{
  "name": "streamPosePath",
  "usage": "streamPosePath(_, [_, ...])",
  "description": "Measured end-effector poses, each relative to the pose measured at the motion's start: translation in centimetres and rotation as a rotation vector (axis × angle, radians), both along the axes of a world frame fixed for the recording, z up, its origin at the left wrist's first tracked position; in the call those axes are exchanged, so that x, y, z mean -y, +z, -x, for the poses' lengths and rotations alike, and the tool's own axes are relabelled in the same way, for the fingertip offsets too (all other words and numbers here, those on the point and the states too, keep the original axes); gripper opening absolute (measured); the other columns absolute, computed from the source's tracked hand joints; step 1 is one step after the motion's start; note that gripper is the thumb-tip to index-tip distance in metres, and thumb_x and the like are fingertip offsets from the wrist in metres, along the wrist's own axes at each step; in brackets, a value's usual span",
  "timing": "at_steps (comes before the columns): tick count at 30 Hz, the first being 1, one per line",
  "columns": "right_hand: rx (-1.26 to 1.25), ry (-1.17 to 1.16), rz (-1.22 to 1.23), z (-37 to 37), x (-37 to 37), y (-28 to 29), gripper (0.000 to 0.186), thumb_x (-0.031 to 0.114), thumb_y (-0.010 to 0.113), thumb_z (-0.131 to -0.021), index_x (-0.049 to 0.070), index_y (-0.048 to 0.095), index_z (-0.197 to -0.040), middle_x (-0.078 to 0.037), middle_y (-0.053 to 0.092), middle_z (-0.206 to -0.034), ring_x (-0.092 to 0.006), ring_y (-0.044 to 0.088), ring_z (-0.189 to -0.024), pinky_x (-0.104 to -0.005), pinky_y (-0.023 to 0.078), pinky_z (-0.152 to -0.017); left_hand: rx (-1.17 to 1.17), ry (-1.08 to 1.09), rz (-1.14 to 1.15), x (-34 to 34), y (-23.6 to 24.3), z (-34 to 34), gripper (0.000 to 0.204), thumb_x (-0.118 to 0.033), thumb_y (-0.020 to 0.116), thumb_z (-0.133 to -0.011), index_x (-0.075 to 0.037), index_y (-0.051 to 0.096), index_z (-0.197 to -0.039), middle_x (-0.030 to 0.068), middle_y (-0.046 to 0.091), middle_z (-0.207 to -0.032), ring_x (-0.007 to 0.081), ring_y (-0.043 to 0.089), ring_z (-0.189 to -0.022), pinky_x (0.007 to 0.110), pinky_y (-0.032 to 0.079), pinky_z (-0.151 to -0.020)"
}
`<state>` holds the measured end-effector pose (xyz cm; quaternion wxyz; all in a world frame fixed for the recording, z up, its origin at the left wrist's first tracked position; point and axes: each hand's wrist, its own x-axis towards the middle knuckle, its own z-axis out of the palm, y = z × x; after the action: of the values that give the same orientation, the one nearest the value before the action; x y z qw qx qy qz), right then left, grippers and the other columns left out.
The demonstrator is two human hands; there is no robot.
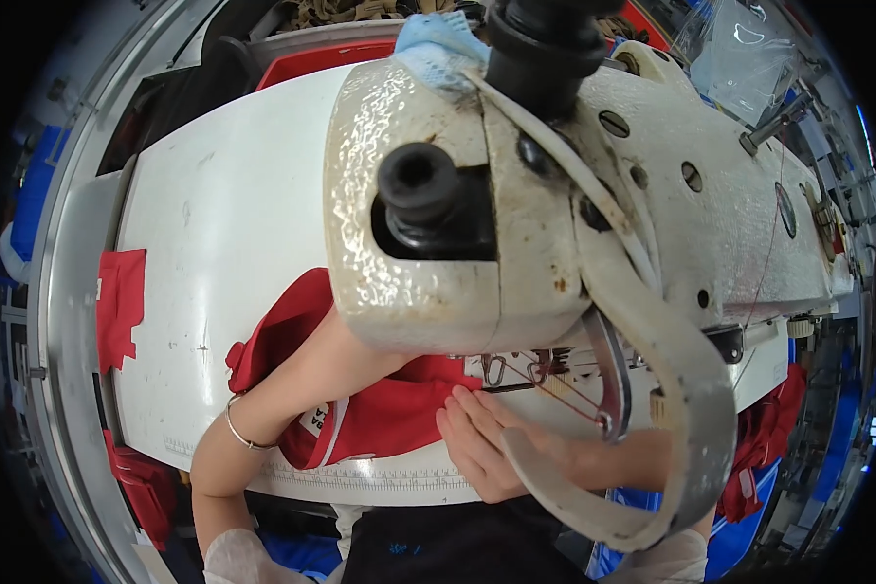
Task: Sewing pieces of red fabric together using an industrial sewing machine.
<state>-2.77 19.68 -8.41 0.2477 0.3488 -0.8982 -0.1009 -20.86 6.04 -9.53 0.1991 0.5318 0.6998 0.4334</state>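
Note:
A red fabric piece point(399, 414) with white piping and a small white printed label point(316, 417) lies under the head of a sewing machine point(409, 302). My left arm, with a bangle point(243, 433) at the wrist, reaches across this fabric. The visible part of my left hand point(365, 348) rests by the cloth, its fingers hidden behind the machine head. At the fabric's right edge, close to the needle area, my right hand point(487, 443) lies with fingers stretched out and fingertips touching the cloth. Reddish thread runs through the metal take-up lever point(608, 380) above my right wrist.
A curved cream guard point(701, 428) arches over my right forearm. More red pieces point(120, 307) lie at the table's left edge, others point(764, 428) at the right. A ruler strip point(389, 480) runs along the front edge. A light blue cloth point(443, 49) sits atop the machine.

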Motion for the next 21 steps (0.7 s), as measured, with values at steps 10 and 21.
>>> streamPosePath(10, [0.242, -0.271, 0.107, -0.3, -1.0, -3.0, 0.048, 0.023, 0.056, -0.085, 0.007, 0.050, -0.130, -0.010, 0.054, -0.130, -0.0231, 0.051, -0.121, -0.0381, 0.039, -0.105, 0.271, 0.043, -0.122, -2.1, -2.0, 1.9, 0.025, 0.000, 0.068, -0.077, 0.001, 0.063, -0.102, 0.0128, 0.066, -0.098, 0.0271, 0.063, -0.092, 0.036, 0.050, -0.079])
streamPosePath(21, [0.258, -0.250, 0.123, 0.3, -1.4, -2.9, 0.049, 0.022, 0.054, -0.085, 0.007, 0.048, -0.131, -0.009, 0.053, -0.131, -0.0222, 0.051, -0.121, -0.0371, 0.039, -0.105, 0.111, 0.029, 0.006, -3.5, 2.6, 1.4, 0.025, 0.000, 0.068, -0.076, 0.001, 0.063, -0.100, 0.0127, 0.065, -0.098, 0.0281, 0.063, -0.090, 0.037, 0.050, -0.078])
